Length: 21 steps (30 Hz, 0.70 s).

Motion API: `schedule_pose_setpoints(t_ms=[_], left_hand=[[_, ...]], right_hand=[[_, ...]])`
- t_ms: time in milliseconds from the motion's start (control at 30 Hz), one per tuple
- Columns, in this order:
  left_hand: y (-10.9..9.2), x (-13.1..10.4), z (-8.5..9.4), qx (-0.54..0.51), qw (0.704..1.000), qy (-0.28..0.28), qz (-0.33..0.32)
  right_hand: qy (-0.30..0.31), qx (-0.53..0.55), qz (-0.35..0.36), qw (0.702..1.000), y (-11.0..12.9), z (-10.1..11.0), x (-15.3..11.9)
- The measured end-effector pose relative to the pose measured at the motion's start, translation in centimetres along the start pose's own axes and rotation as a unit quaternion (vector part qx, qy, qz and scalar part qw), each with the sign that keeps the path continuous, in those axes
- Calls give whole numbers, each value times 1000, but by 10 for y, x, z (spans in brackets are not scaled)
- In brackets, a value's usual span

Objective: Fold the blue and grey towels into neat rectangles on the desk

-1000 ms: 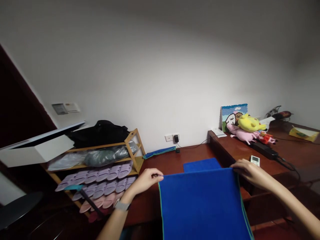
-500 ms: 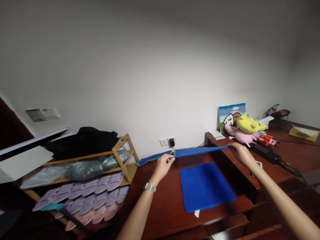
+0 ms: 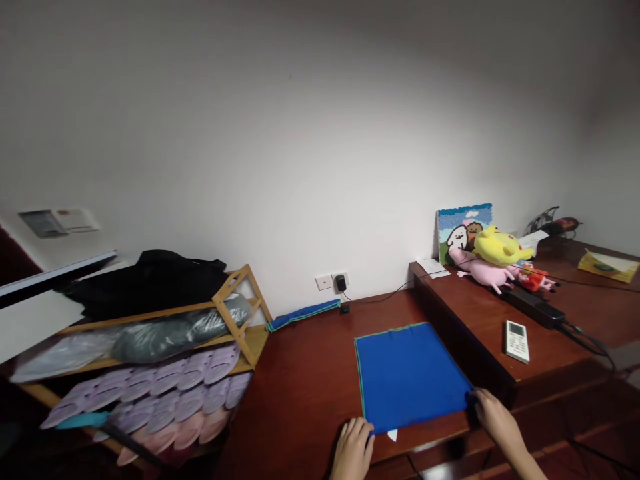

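Note:
A blue square cloth (image 3: 411, 377) with green stitched edging lies flat on the dark red wooden desk (image 3: 295, 393). At its near left corner, my left hand (image 3: 353, 447) has its fingers closed on the edge. My right hand (image 3: 493, 417) pinches the near right corner. A small white tag (image 3: 393, 435) sticks out from under the near edge. Along the wall at the back lies a narrow folded blue cloth (image 3: 305, 315) with the same green trim.
On the higher desk to the right are a white remote (image 3: 517, 341), a black power strip (image 3: 535, 307), plush toys (image 3: 500, 250) and a tissue pack (image 3: 607, 267). A wooden rack (image 3: 245, 313) with lilac and pink slippers (image 3: 170, 377) stands left. A plugged-in charger (image 3: 341, 283) trails a cable.
Both hands have come down and toward me, lowering the stretched cloth they held in the air onto the blue one on the desk. The remote, partly covered by my right arm before, shows fully.

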<state>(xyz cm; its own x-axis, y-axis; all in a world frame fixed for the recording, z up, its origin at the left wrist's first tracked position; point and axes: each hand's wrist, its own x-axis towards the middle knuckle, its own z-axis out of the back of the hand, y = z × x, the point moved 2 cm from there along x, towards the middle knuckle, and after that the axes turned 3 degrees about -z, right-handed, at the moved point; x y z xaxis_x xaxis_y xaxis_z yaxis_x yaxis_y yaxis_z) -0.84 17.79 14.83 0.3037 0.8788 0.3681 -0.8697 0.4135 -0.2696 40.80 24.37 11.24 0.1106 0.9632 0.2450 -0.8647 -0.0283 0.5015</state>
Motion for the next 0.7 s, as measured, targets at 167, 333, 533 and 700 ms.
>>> schedule_pose_setpoints(t_ms=[167, 333, 533, 700], left_hand=[[15, -1, 21, -20, 1000, -15, -3], [110, -10, 40, 59, 994, -53, 69], [246, -34, 74, 229, 947, -28, 222], [284, -44, 74, 213, 952, 6, 222]], right_hand=[[-43, -85, 59, 994, 62, -2, 4], [19, -72, 68, 995, 155, -56, 3], [111, -120, 11, 987, 195, -124, 24], [128, -142, 16, 981, 187, -145, 87]])
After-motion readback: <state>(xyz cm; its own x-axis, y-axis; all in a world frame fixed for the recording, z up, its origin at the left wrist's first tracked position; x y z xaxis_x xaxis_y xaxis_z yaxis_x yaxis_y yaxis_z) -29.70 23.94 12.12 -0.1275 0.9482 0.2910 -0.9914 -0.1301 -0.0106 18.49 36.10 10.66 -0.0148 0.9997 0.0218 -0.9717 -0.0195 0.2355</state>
